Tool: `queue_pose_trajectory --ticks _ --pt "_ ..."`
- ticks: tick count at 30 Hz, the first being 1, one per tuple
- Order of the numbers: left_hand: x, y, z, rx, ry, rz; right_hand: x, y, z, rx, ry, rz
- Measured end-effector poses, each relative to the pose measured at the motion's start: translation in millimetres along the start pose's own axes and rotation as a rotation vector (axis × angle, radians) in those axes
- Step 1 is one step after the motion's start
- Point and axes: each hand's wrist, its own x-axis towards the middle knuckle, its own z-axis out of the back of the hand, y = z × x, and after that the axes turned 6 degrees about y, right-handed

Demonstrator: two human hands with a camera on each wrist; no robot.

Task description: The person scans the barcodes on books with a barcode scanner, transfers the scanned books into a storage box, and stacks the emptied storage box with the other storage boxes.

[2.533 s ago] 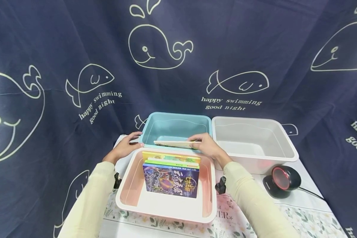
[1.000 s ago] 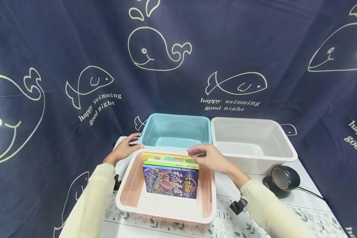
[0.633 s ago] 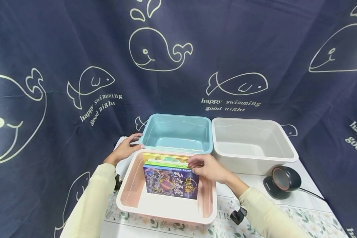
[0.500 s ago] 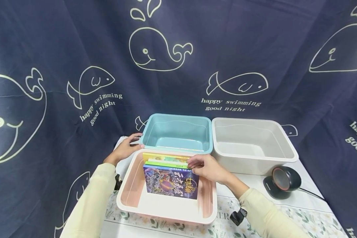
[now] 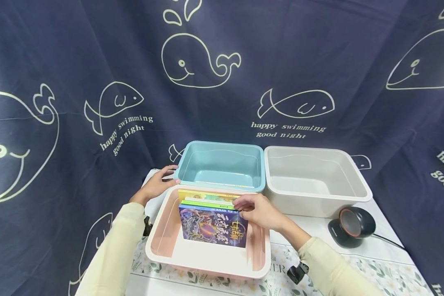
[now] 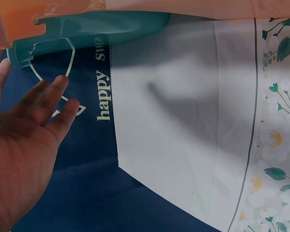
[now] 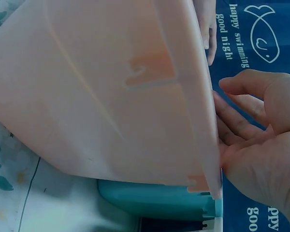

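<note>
Several books stand in a row in the pink bin (image 5: 170, 246). The front one is a purple book (image 5: 211, 228); behind it show green edges and a yellow book (image 5: 200, 194). My right hand (image 5: 260, 210) is bent over the row's right end, its fingertips among the top edges. In the right wrist view the bin wall hides whether that hand (image 7: 261, 121) pinches a book. My left hand (image 5: 156, 186) reaches the left corner of the blue bin (image 5: 222, 144) with fingers extended; nothing lies in its palm (image 6: 19, 154).
Inside the blue bin, a thin pale edge (image 5: 225, 184) shows low by the near wall. A light grey bin (image 5: 311, 203) stands to its right. At the right sits a black round device (image 5: 355, 224) with a cable. A dark blue curtain (image 5: 222, 111) hangs behind.
My right hand has let go of a thin book low in the blue bin and come back towards me, over the pink bin's row of books. My left hand has stayed put.
</note>
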Motion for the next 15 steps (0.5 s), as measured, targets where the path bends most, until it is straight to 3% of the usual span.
queue_pose_trajectory --ticks 15 --pt "0.8 0.3 -1.2 -0.003 -0.006 0.038 4.4 1.8 -9.1 0.021 0.017 0.019"
